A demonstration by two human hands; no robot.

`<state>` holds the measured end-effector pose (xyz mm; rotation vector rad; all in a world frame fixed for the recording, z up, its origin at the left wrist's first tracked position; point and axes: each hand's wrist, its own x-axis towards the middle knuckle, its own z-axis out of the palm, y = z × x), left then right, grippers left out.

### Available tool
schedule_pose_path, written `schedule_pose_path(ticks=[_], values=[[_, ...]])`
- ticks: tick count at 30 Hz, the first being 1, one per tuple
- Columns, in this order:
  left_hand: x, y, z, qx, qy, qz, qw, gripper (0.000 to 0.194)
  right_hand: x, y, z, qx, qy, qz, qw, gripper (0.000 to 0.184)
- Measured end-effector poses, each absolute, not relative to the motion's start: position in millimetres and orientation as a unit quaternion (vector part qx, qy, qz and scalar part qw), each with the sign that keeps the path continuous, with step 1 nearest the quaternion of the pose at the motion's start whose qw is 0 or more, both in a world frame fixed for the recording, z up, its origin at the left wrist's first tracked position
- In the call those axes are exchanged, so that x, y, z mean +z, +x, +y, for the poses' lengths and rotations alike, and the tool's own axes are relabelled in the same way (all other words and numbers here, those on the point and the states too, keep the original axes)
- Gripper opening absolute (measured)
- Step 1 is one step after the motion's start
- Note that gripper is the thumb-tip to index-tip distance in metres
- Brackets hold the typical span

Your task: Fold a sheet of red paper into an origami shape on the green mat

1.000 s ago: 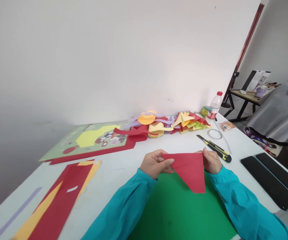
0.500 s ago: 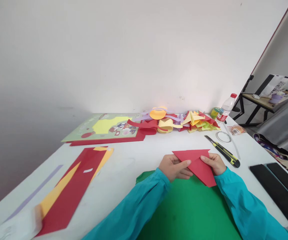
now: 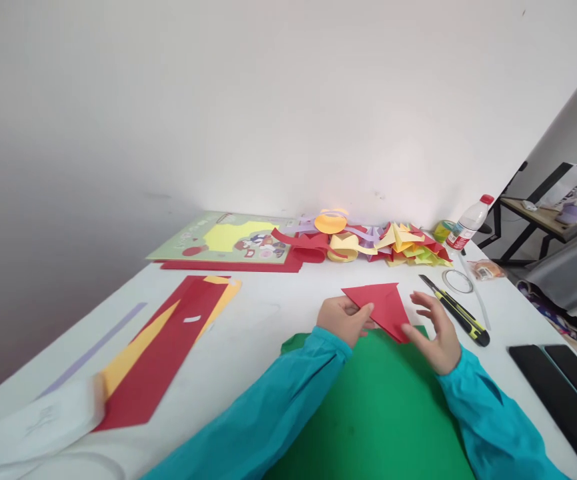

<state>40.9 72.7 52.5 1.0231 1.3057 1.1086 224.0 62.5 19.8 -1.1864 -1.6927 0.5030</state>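
Your left hand [image 3: 343,321] pinches the folded red paper [image 3: 387,303] that extends to its 2 o'clock. Your right hand [image 3: 437,337] is spread wide, thumb by the paper's 4 o'clock corner; the utility knife [image 3: 459,314] lies at that hand's 2 o'clock.

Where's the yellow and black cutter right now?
In the head view, the cutter lies on the table's right side, just right of the right hand, below the ring-shaped roll.

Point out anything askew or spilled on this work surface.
On the left, the orange paper lies crooked against the long red sheet, which carries a stray white scrap. I see no spill.
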Motion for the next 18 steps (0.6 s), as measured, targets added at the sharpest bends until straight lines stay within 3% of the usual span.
schedule_pose_path(ticks=[4, 7, 11, 15, 18], values=[[47.2, 47.7, 68.2, 0.473, 0.448, 0.559, 0.512, 0.016, 17.5, 211.8, 56.0, -0.045, -0.386, -0.851, 0.353, 0.051], [46.6, 51.4, 65.3, 0.464, 0.435, 0.544, 0.547, 0.018, 11.6, 211.5, 58.3, -0.106, -0.36, -0.857, 0.353, 0.041], [55.0, 43.4, 69.3, 0.461, 0.495, 0.549, 0.491, 0.025, 14.5, 222.7, 60.0, -0.073, -0.361, -0.836, 0.406, 0.045], [71.4, 27.2, 76.5, 0.55, 0.55, 0.503, 0.377, 0.04, 27.8, 225.5, 51.5, 0.051, -0.373, -0.827, 0.417, 0.04], [78.4, 22.0, 76.7, 0.518, 0.596, 0.404, 0.461, 0.037, 35.6, 221.0, 44.8, 0.186, -0.391, -0.804, 0.408, 0.033]])
